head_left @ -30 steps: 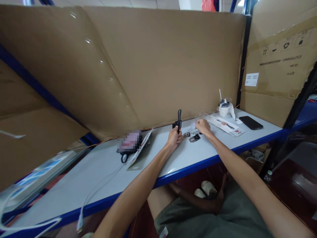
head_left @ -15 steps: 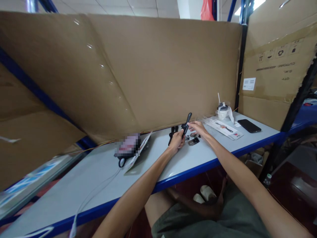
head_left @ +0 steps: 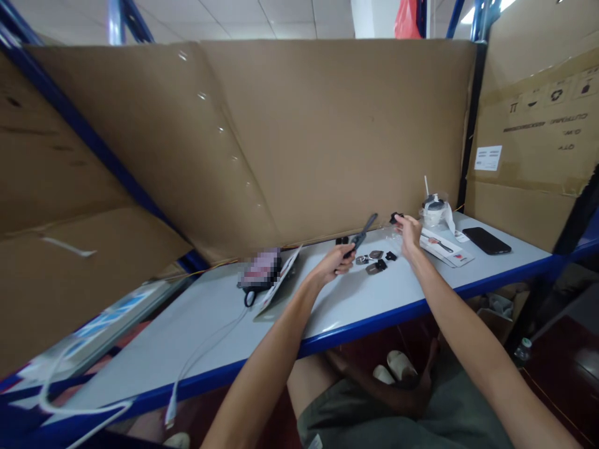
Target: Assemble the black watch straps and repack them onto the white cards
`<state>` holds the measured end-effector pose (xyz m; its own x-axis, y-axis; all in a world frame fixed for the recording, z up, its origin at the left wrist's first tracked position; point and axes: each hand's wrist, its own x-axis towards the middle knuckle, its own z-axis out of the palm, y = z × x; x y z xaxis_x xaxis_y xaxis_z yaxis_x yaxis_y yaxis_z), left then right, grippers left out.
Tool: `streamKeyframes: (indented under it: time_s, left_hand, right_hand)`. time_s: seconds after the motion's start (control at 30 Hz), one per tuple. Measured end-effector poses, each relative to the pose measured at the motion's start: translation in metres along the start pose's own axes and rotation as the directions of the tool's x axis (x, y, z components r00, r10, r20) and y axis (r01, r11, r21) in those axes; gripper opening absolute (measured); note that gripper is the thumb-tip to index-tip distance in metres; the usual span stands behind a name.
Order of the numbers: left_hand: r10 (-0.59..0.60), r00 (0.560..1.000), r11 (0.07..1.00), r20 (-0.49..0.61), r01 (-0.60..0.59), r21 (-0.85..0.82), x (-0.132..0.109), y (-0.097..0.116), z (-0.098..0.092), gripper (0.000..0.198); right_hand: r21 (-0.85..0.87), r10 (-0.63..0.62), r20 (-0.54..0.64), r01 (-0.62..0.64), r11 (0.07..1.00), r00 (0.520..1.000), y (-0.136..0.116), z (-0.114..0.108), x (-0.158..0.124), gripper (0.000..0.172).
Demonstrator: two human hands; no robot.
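My left hand (head_left: pixel 337 262) is closed around a slim black long-handled tool (head_left: pixel 364 235), whose far end slopes up to the right; its exact kind is not clear. Raised to the right of it, my right hand (head_left: pixel 408 231) pinches a small black part (head_left: pixel 395 217). On the table between and below the hands lie several small pieces: a metal piece with a black end (head_left: pixel 375 267), flat metal pieces (head_left: pixel 375 254) and a small black piece (head_left: pixel 390 255). Behind my left hand stand black objects (head_left: pixel 342 241), partly hidden.
A printed package (head_left: pixel 442 248), a black phone (head_left: pixel 486 241) and a lidded cup with a straw (head_left: pixel 434 215) are at the right. Toward the left are a dark pouch (head_left: pixel 259 274), a leaning card (head_left: pixel 279 284) and a white cable (head_left: pixel 201 346). Cardboard (head_left: pixel 327 137) walls the back.
My right hand has moved away from the tool, up and to the right, with a small black part now in its fingers. My left hand still holds the tool. The view has shifted left.
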<state>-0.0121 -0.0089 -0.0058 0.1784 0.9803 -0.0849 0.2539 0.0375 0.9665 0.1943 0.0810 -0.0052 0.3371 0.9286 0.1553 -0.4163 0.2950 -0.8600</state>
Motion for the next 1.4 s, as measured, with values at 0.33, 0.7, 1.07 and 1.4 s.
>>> streamKeyframes:
  time_s: [0.33, 0.7, 1.07, 1.4]
  left_hand:
    - [0.050, 0.698, 0.678, -0.714, 0.502, 0.538, 0.010, -0.024, -0.052, 0.033]
    - [0.045, 0.742, 0.496, -0.669, 0.564, 0.660, 0.016, -0.036, -0.046, 0.038]
    - [0.208, 0.749, 0.472, -0.629, 0.486, 0.735, 0.007, -0.028, -0.040, 0.038]
    - [0.396, 0.789, 0.458, -0.470, 0.274, 0.845, -0.002, -0.002, -0.007, 0.033]
  right_hand:
    - [-0.766, 0.033, 0.285, 0.207, 0.608, 0.958, 0.024, 0.006, -0.011, 0.015]
    - [-0.890, 0.070, 0.385, 0.350, 0.291, 0.920, 0.026, 0.001, -0.021, 0.020]
    - [-0.637, 0.109, 0.770, 0.748, 0.186, 0.628, 0.020, 0.005, -0.056, 0.028]
    - [-0.578, 0.119, 0.813, 0.815, 0.046, 0.570, 0.018, 0.004, -0.061, 0.024]
